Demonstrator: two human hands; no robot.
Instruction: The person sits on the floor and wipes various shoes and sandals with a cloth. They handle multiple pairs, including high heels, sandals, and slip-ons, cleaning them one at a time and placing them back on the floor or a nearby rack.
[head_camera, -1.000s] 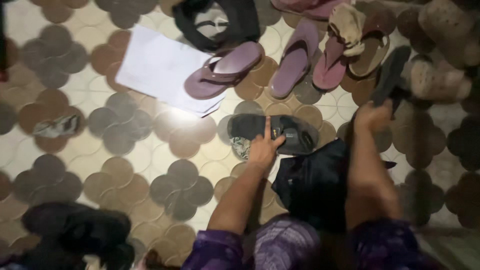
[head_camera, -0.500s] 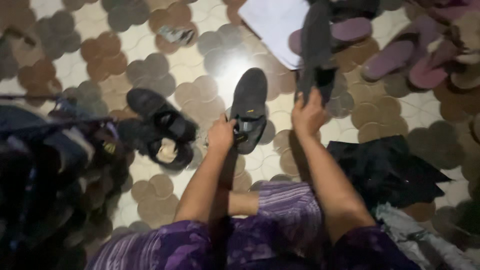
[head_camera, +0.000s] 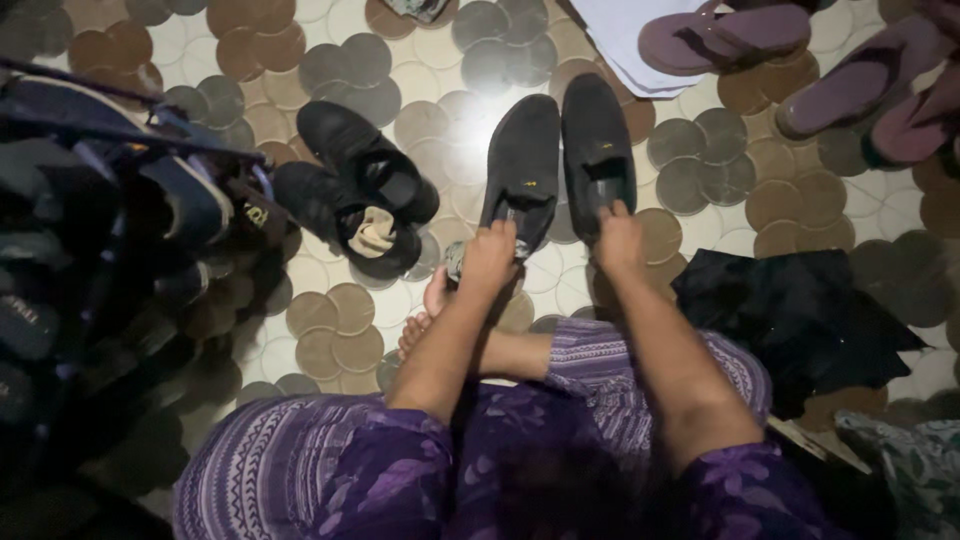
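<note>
Two black slip-on shoes lie side by side on the patterned tile floor, toes pointing away from me. My left hand (head_camera: 490, 255) grips the heel of the left black shoe (head_camera: 524, 160). My right hand (head_camera: 619, 238) holds the heel of the right black shoe (head_camera: 597, 145), fingers at its opening. My bare foot (head_camera: 428, 315) shows under my left forearm. I sit on the floor in purple patterned clothes.
Another pair of black shoes (head_camera: 362, 185), one with a sock inside, lies to the left. A shoe rack (head_camera: 90, 220) fills the far left. Purple flip-flops (head_camera: 722, 35) on a white sheet (head_camera: 625, 30) lie top right. A black cloth (head_camera: 800, 315) lies at right.
My right hand has lowered its black shoe from the air to the floor beside the left one. The view has shifted left, bringing the rack closer.
</note>
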